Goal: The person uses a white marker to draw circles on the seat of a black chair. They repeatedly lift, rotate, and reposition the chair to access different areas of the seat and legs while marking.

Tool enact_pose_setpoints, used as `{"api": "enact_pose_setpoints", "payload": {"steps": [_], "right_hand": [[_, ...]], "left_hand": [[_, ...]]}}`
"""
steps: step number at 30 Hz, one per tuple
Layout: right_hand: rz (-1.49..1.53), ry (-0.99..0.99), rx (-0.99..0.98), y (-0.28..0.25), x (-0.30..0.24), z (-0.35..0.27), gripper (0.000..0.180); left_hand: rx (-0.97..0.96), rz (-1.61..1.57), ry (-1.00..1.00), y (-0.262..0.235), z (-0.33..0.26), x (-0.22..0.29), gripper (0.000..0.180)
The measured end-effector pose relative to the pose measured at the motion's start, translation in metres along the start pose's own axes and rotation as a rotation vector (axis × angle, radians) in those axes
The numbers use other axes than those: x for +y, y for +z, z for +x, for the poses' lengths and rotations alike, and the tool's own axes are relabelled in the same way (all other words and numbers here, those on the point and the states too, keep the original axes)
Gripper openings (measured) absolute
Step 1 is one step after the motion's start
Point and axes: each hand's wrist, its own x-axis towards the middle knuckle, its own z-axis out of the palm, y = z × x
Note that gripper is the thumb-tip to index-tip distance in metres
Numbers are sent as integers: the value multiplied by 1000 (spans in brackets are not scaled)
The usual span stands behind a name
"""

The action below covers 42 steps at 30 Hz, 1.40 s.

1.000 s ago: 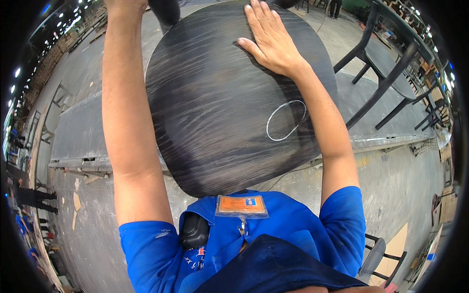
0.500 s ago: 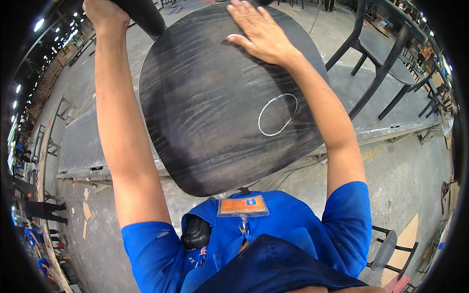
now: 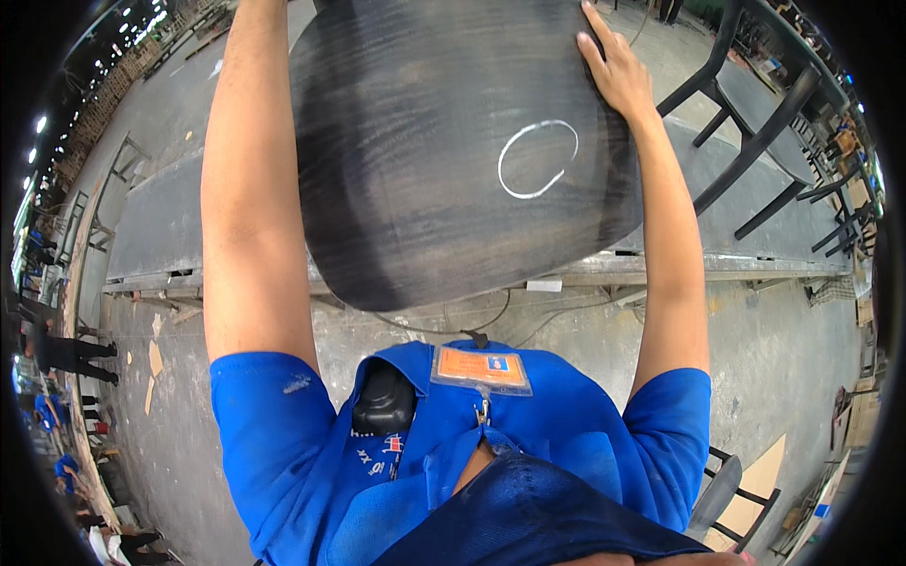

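A dark, wood-grained chair seat (image 3: pixel 425 189) with rounded corners is tilted up before me, its near edge above the workbench's front. A white oval mark (image 3: pixel 503 179) is drawn on the right part of its face. My right hand (image 3: pixel 620 75) is at the seat's upper right edge. Its thumb and index finger are stretched out and apart, while the other fingers are partly hidden. My left forearm (image 3: pixel 247 113) reaches up along the seat's left side; the hand itself is cut off by the top of the picture.
A long grey workbench (image 3: pixel 156 231) runs behind and beneath the seat. On its right part stands a black chair (image 3: pixel 755 141). Another chair (image 3: pixel 717 495) is on the floor at lower right. Cables (image 3: pixel 444 330) lie below the bench. People (image 3: pixel 71 354) are at far left.
The seat has shifted upward in view. My right hand has slid from lying flat on its face to the right edge. My left hand has passed out of the picture at the top.
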Motion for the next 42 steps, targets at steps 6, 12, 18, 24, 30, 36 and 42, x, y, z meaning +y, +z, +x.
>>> {"api": "enact_pose_setpoints", "payload": {"steps": [6,12,18,24,30,36,42], "right_hand": [[-91,-16,74,2,-6,21,50],[-162,-65,97,25,5,57,54],[-250,81,106,49,7,75,57],[-272,68,186,56,10,48,57],[-451,-136,325,56,-2,-34,59],[-409,-93,197,73,-45,-86,69],[-296,-117,117,88,-82,-112,75]], "left_hand": [[173,573,56,-60,-28,-74,47],[59,1210,125,-111,-59,-84,66],[-26,1399,127,-103,-83,-75,72],[8,1351,292,-111,-66,-90,69],[21,1375,340,-134,-39,-124,63],[38,1325,236,-131,-34,-130,57],[-11,1336,133,-117,-43,-113,54]]}}
